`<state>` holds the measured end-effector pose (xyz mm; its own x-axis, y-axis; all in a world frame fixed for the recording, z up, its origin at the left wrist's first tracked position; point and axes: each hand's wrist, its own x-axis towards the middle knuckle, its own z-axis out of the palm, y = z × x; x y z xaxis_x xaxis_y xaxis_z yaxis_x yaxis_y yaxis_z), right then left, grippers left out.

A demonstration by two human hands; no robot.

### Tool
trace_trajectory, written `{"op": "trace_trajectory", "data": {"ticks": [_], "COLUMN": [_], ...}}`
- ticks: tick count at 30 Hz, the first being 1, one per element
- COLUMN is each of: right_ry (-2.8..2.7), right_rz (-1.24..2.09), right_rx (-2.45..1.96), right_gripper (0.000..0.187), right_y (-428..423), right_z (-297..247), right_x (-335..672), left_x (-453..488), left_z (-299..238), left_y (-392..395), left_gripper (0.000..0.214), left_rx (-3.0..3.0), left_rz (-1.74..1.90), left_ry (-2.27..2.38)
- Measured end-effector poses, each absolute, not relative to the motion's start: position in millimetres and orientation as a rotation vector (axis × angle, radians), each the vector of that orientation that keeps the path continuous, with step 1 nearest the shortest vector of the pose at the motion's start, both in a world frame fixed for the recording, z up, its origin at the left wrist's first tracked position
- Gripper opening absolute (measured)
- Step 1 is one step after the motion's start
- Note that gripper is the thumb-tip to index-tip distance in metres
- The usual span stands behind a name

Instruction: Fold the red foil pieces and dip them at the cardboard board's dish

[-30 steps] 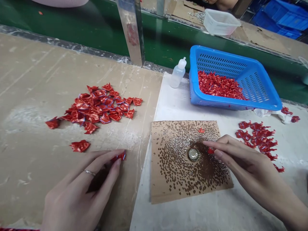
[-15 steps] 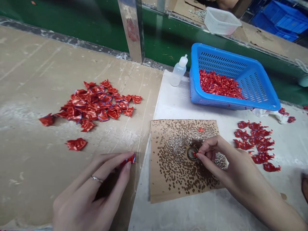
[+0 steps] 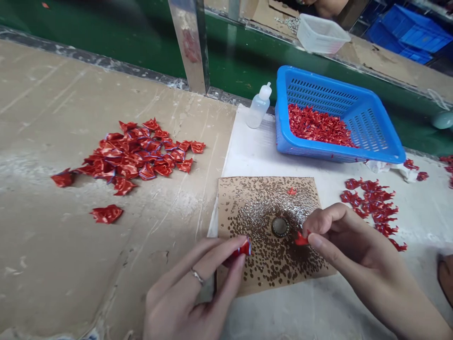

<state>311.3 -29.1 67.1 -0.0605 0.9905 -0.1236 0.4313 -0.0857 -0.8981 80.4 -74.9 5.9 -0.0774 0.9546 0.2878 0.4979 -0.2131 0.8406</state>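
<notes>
My left hand (image 3: pixel 198 290), with a ring on one finger, pinches a small red folded foil piece (image 3: pixel 244 248) over the lower left of a brown glue-spotted cardboard square (image 3: pixel 247 208). My right hand (image 3: pixel 348 241) pinches another small red piece (image 3: pixel 301 239) just right of a round metal cap (image 3: pixel 280 226) at the cardboard's middle. The two held pieces are a hand's width apart. One loose red scrap (image 3: pixel 291 191) lies on the cardboard.
A heap of red foil pieces (image 3: pixel 134 153) lies on the left board, a smaller group (image 3: pixel 371 205) to the right. A blue basket (image 3: pixel 375 141) holds more red pieces. A small squeeze bottle (image 3: pixel 257 107) stands beside it. A metal post (image 3: pixel 187 42) rises behind.
My left hand has carried its red piece rightward onto the cardboard. My right hand dipped its piece at the metal cap, then drew it back slightly right.
</notes>
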Motion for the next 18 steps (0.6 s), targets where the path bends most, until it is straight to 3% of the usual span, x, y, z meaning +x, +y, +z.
{"op": "trace_trajectory", "data": {"ticks": [8,18], "right_ry": [-1.459,-1.332], "right_rz": [1.230,1.407], "right_rx": [-1.542,-1.519], "right_gripper": [0.014,0.011], "right_y": [-52.8,-52.2], "right_z": [65.7,60.2], "right_x": [307.8,289.3], "left_x": [108.8,115.3], "left_z": [10.3,9.3], "left_y": [-76.7,-76.9], "left_gripper": [0.037,0.034], "left_rx": [1.697,1.648], "left_rz": [1.279,1.275], "left_ry": [1.454,1.473]}}
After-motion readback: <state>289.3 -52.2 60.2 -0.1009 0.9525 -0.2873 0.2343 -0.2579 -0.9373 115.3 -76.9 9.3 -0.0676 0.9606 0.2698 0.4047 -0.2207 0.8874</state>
